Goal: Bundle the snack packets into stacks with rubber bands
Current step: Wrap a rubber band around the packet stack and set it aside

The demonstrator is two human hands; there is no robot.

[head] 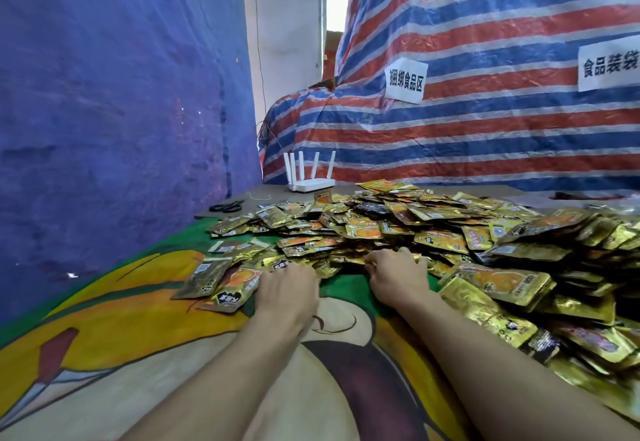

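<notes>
Left hand [287, 290]: back uppermost, laid on the near fringe of the snack packets [398, 229], fingertips buried in the foil; whether it grips a packet cannot be told. Right hand [398, 276]: just beside the left, knuckles raised, fingers bent down into the same fringe; its hold likewise cannot be told. Snack packets: gold foil with orange print, one loose heap running from the middle of the worktop [138, 354] to its right edge and far side, with a few strays toward the left edge; no banded stack can be made out. Worktop: covered with a cartoon-print cloth. Scissors [227, 206], black-handled: far left corner, on a cardboard sheet [252, 191]. Wi-Fi router [311, 184], white, antennas up: far edge, just behind the heap. Rubber bands: none identifiable. Step, as judged: gathering loose packets for a stack. Next move calls for squaring several packets face to face, then locating a band to loop round them.
</notes>
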